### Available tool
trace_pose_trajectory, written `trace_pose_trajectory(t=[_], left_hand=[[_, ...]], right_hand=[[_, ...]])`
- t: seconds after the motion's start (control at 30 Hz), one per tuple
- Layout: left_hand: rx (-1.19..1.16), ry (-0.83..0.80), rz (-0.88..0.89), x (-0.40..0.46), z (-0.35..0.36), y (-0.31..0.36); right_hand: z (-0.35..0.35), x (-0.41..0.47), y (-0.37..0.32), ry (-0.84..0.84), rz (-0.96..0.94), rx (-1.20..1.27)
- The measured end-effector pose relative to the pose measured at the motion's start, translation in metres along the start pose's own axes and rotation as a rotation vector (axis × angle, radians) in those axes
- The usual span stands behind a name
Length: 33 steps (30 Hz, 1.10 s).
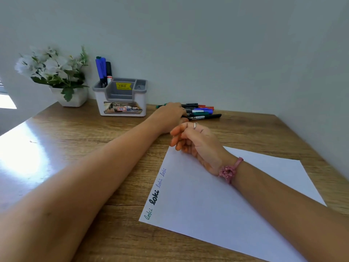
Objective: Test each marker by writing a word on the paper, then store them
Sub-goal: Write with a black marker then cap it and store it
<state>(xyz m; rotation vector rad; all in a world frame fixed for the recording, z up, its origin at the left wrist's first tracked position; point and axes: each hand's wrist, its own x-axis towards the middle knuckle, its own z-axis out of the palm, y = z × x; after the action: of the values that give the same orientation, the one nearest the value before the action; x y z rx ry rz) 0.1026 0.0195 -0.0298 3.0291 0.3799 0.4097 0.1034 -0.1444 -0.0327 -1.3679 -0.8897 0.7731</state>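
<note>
Position noted: my left hand (171, 112) is stretched across the wooden worktop (117, 229) and lies over the near ends of the loose pile of capped markers (201, 111) by the wall. Its fingers are hidden behind the knuckles — whether they already pinch a barrel, I cannot tell. My right hand (192, 141) hovers at the far corner of the white sheet of paper (217, 205), fingers loosely curled, holding nothing.

The paper lies skewed on the worktop, with four test words down its left edge: one green, one heavy black, two thin blue. The grey-and-white plastic desk organiser (120, 99) stands against the wall left of the pile, with blue and black markers (103, 71) upright in its rear left compartment. A white pot of artificial white flowers (54, 72) stands further left.

Handling assessment: the markers look light, rigid and smooth-barrelled, round enough to roll on the polished surface. Lying side by side and touching, they would scatter if raked. I judge the sound hold to be a pinch at mid-barrel on the nearest one — clear of the cap, which may pull off.
</note>
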Motion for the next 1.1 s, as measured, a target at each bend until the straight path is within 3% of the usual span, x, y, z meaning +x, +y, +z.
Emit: trace_pose_trajectory(t=[0.13,0.5,0.67,0.87,0.97,1.1], left_hand=[[-0.078,0.051,0.019,-0.012,-0.009,0.004],[-0.424,0.388,-0.065,-0.083,-0.069,-0.003],[-0.693,0.512,-0.149,-0.106,-0.090,0.002],[-0.827,0.382,-0.066,-0.107,-0.101,0.023],[-0.784,0.255,-0.001,-0.104,-0.094,0.032],[-0.538,-0.141,0.025,-0.106,-0.086,0.028]], right_hand=[[0.001,-0.002,0.000,-0.001,-0.007,-0.026],[0.012,-0.012,-0.005,-0.013,-0.083,-0.226],[0.010,-0.012,-0.001,0.125,-0.186,-0.171],[0.010,-0.014,0.000,-0.076,-0.170,-0.286],[0.010,-0.015,0.001,-0.051,-0.237,-0.269],[0.005,-0.016,-0.001,-0.003,-0.220,-0.051]])
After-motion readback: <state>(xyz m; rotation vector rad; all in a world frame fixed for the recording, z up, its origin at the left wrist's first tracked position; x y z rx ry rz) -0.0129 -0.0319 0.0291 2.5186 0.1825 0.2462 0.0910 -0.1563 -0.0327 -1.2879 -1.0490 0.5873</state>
